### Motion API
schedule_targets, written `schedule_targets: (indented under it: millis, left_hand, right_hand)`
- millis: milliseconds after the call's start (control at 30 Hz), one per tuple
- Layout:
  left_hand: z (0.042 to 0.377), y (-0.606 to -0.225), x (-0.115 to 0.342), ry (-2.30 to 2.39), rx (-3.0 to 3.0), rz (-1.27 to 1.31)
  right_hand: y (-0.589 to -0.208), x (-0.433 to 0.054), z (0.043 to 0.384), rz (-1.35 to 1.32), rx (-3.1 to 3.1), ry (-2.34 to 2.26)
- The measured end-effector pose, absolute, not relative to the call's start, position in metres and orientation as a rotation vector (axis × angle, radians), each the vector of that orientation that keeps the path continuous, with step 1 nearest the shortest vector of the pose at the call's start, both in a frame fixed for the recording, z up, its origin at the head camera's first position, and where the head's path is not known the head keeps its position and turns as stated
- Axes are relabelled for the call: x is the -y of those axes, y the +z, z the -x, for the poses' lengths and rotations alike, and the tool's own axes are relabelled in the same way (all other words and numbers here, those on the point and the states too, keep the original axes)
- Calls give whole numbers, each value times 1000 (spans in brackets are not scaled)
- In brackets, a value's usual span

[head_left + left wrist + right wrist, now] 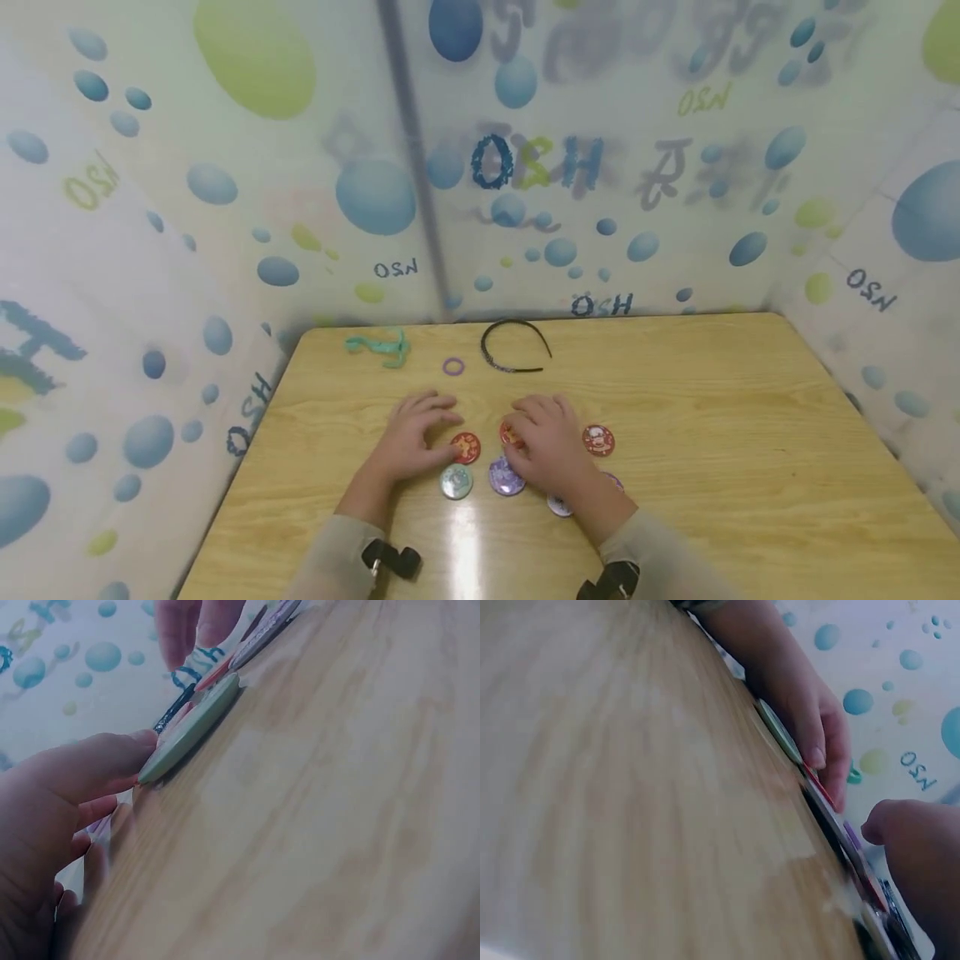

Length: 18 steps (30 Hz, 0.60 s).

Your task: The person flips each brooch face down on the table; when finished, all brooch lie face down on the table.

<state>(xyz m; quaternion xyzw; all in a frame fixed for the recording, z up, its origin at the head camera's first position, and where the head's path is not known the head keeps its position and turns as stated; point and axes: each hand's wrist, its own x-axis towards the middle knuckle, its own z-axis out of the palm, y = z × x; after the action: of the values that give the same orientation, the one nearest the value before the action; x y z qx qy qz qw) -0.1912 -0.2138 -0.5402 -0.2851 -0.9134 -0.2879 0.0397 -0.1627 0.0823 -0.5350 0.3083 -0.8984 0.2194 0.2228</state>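
tabletop's (735,400) green badge (456,482) shows full face only in head view, left grip (412,437) and right grip (551,446) unclenched.

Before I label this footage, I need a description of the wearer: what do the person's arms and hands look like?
Both arms wear plain, light grey-beige sleeves: left sleeve, right sleeve. Near each cuff sits a small black device, one on the left arm and one on the right. The left hand and right hand are gloveless.

White walls (660,108) spotted blue and green border a wood-grain table (735,450) with a bright streak of glare (465,550).
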Motion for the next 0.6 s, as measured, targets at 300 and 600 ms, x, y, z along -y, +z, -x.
schedule_targets:
  millis: [300, 600]
  left_hand:
    - [189, -542, 215, -904, 2783, 821]
    - [192, -541, 213, -890, 2773, 829]
  right_hand:
    - [-530, -34, 152, -815, 2690, 464]
    - [-534, -15, 152, -699, 2774, 459]
